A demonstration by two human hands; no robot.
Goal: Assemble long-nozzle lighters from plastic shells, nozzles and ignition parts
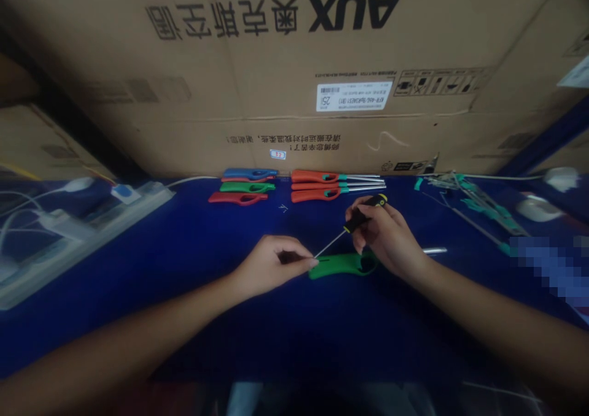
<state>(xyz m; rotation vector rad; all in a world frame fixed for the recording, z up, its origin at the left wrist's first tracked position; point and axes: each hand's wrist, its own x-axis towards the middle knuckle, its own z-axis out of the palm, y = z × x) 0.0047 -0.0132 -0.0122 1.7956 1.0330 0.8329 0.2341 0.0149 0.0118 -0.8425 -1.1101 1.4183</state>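
Observation:
A green plastic lighter handle (338, 264) lies flat on the blue table cover (184, 262) in the middle. My left hand (271, 269) pinches its left end with thumb and fingertips pressed together. My right hand (384, 235) is wrapped round a small screwdriver with a black and yellow grip (365, 213), held above the handle's right end. The thin shaft of the screwdriver slants down to the left, and its tip meets the green handle close to my left fingertips.
Behind lie blue, green and red handle shells (246, 186) and three orange lighters with metal tubes (331, 186). A big cardboard box (294, 72) walls the back. A white power strip (92, 219) sits left; teal parts and metal rods (478, 207) lie right.

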